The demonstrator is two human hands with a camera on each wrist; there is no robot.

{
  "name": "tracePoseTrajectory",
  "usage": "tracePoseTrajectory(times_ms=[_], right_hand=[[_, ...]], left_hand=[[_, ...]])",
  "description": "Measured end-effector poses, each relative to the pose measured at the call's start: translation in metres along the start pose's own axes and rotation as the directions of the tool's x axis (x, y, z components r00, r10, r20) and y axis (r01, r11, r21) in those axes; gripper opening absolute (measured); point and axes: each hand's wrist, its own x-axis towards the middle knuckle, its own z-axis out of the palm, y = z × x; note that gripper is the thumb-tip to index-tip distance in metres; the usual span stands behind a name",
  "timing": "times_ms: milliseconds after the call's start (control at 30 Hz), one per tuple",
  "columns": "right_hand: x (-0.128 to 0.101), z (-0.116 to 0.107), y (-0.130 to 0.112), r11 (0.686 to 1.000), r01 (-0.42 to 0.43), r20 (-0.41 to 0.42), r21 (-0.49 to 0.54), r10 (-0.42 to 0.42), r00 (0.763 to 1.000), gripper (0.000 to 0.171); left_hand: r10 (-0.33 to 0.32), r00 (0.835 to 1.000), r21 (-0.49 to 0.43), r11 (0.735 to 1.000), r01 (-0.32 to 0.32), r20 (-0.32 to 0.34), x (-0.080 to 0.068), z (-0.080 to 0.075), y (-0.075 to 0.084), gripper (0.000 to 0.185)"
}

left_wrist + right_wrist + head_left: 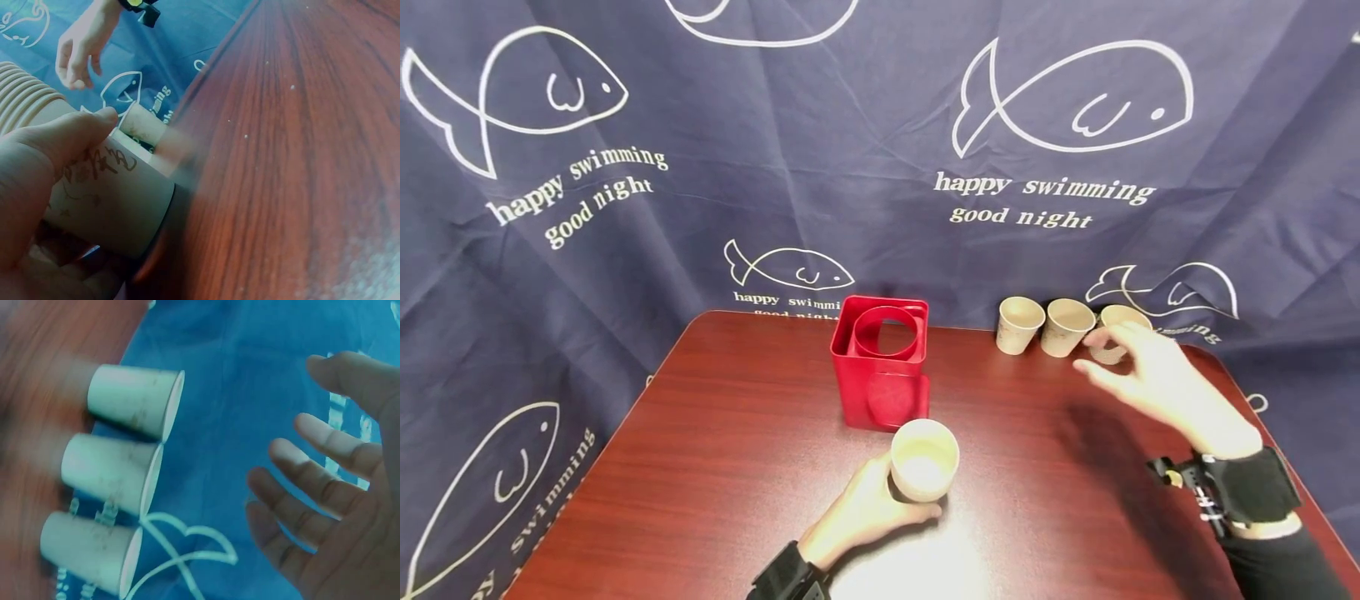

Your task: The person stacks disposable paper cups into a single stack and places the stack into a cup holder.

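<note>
My left hand point(868, 500) grips a stack of nested paper cups point(923, 483) by its side, over the near middle of the table. In the left wrist view, several stacked rims show beyond the thumb, and brown print marks the cup wall. At the back right, a left paper cup point(1017, 327), a middle paper cup point(1062, 331) and a right paper cup point(90, 550) stand in a row, mouths up. Above the row's right end hovers my right hand point(1157, 383), fingers loosely bent and holding nothing. In the right wrist view it is apart from the cups.
A red square holder point(876, 392) with a round ring in its top stands at the table's centre back, just behind the held stack. Dark blue fabric point(880, 150) with fish drawings hangs around the brown wooden table point(737, 417).
</note>
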Motion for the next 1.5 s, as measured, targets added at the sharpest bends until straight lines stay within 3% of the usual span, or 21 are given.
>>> tracePoseTrajectory(times_ms=[233,467,733,1067,1300,1500], right_hand=[[-0.003,-0.014,0.038,0.973,-0.231,0.046,0.02,0.23,0.972,0.048],[-0.003,-0.013,0.075,0.962,-0.267,0.082,0.057,0.262,0.962,0.078],[-0.006,-0.003,0.103,0.872,-0.473,0.194,0.13,0.445,0.874,0.121],[-0.009,0.014,0.126,0.819,-0.542,0.217,0.19,0.504,0.836,0.127],[-0.01,0.02,0.136,0.781,-0.617,0.261,0.093,0.579,0.772,0.115],[-0.006,0.025,0.138,0.773,-0.632,0.25,0.055,0.602,0.758,0.106]], left_hand=[[-0.003,1.0,0.016,1.0,0.003,-0.001,0.001,0.0,-0.001,0.065],[-0.001,1.0,0.013,1.0,0.001,-0.001,0.001,-0.001,-0.001,0.065],[0.004,1.0,0.009,1.0,-0.004,0.001,0.001,-0.001,0.0,0.064],[-0.002,1.0,0.006,1.0,0.002,0.002,0.0,-0.001,0.001,0.064],[-0.008,1.0,0.001,1.0,0.008,0.004,0.0,-0.001,0.0,0.064],[-0.02,1.0,0.017,1.0,0.019,0.008,0.001,-0.002,-0.001,0.067]])
